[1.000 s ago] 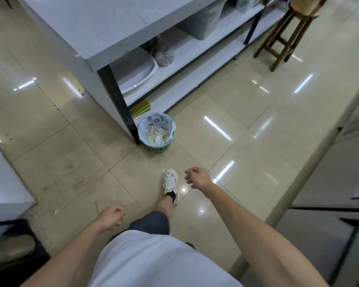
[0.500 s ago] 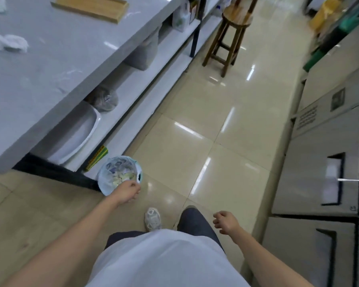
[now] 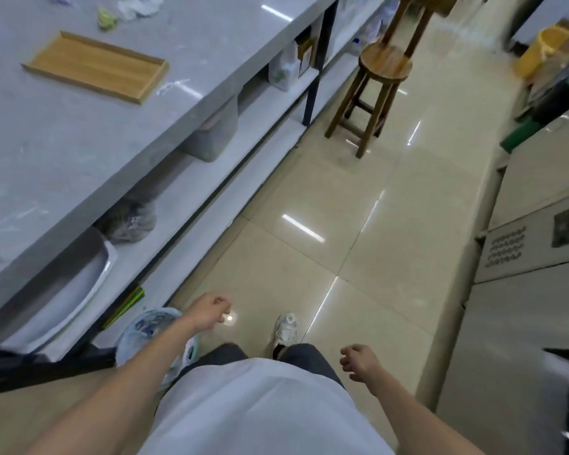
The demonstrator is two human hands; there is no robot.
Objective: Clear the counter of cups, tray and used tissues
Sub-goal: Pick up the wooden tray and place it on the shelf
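On the grey counter (image 3: 79,152), shallow rectangular wooden tray (image 3: 96,65); both hands loosely curled, holding nothing

Bin (image 3: 147,326) half hidden by left forearm; tissues (image 3: 138,6) blurred.

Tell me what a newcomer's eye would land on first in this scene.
First the wooden tray, lying flat on the grey counter at upper left, with crumpled tissues beyond it at the far edge. Next the round wooden stool on the glossy floor to the right. Low in view, both hands hang holding nothing, the left above a lined waste bin.
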